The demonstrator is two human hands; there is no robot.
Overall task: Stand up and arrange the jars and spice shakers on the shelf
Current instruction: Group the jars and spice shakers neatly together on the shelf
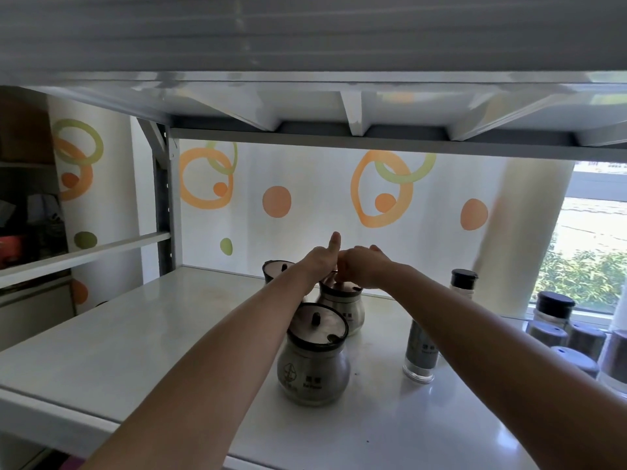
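1. Running from the left post to the jars, the shelf (118,334) shows open white board, with the upper shelf close overhead.
2. Back jar (276,269), middle jar (342,305) and front jar (314,361) stand clustered mid-shelf.
3. The left hand (320,261) reaches beside the middle jar's top, thumb up; its fingers are hidden, so its grip cannot be told.
4. The right hand (364,269) touches the left, fingers curled onto the middle jar's lid.
5. A tall shaker (420,351) stands upright; more shakers (556,317) crowd the right edge.

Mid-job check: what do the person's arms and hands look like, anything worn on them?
The left forearm and right forearm are bare to the frame edge, no sleeves in view. The left hand and right hand wear no gloves; no watch, bracelet or ring shows on the visible parts.
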